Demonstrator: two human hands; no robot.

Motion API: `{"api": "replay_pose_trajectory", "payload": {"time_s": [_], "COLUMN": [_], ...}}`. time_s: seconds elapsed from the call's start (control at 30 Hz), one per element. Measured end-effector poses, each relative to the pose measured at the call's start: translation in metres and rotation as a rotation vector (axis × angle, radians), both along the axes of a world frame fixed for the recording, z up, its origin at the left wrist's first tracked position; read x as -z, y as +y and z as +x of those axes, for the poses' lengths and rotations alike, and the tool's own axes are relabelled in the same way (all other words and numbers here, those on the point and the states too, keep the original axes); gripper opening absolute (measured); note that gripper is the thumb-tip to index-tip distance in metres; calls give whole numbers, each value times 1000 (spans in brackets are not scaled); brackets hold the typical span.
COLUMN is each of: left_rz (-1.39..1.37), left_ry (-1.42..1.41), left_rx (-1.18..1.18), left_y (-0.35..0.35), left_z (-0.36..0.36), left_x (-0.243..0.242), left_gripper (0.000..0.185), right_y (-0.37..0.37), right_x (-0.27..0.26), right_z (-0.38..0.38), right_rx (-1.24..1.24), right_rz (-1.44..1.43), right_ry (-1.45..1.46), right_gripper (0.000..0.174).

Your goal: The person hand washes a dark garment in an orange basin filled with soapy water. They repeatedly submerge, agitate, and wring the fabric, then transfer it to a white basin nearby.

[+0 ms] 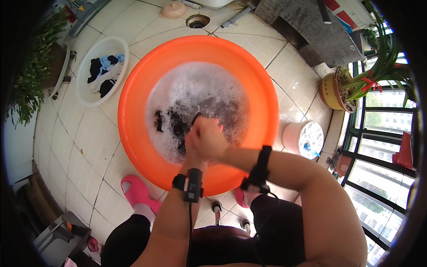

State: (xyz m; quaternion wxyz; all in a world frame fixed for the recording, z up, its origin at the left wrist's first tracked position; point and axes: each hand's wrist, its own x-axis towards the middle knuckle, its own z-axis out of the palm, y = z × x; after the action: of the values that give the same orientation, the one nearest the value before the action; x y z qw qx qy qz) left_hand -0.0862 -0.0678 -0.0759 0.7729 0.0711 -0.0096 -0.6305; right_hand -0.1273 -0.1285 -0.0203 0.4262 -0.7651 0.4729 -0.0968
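Observation:
A large orange plastic basin [263,100] with grey, sudsy water [200,80] stands on the floor before me. Above the water my two hands meet, fingers closed and pressed together. My right hand [211,137] lies over my left hand [194,142] and hides part of it. A bit of dark cloth [196,117] sticks out at the fingers; which hand grips it is partly hidden. More dark cloth [178,125] floats in the foam just left of the hands, and a small black piece [158,121] lies farther left.
A white oval basin [83,95] with black, white and light blue clothes stands upper left. At right are a white bucket [288,135] of suds and a potted plant [328,91]. An open floor drain [197,21] lies beyond the basin. My pink slippers [136,193] flank its near side.

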Motion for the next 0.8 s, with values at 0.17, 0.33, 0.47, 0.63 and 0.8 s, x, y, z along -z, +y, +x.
{"api": "replay_pose_trajectory", "payload": {"time_s": [0.17, 0.33, 0.47, 0.63, 0.8], "left_rz": [428, 363, 681, 550, 490], "left_ry": [475, 127, 386, 266, 328], "left_rx": [201, 200, 43, 106, 261], "left_y": [3, 11, 11, 14, 10], "left_z": [7, 24, 39, 36, 29], "left_x": [5, 8, 3, -8, 1], "left_gripper": [36, 51, 54, 66, 24], "right_y": [-7, 6, -6, -32, -41], "right_x": [11, 14, 14, 17, 34], "right_z": [-2, -4, -10, -21, -24], "right_rx": [349, -88, 15, 24, -314], "right_rz": [-227, -41, 224, 797, -316], "right_ry": [27, -122, -157, -387, -230], "right_gripper": [8, 16, 22, 24, 26]}}
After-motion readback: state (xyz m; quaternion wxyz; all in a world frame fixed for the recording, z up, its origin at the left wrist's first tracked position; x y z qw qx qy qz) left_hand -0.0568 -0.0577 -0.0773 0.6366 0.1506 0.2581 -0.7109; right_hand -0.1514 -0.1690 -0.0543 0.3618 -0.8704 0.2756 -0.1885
